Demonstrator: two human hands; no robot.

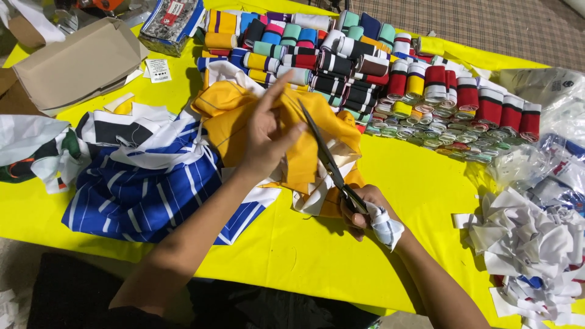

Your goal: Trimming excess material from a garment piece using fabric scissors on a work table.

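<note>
My left hand pinches and lifts a fold of the orange-yellow fabric in the middle of the yellow table. My right hand grips the handles of a pair of scissors; a strip of white cloth is wrapped around the thumb. The blades point up and away, their tips at the fabric beside my left fingers. A blue garment with white stripes lies under and left of my left forearm.
Rows of rolled striped knit bands fill the far side of the table. A cardboard box stands at the far left. White fabric scraps pile at the right edge, clear plastic bags beyond them.
</note>
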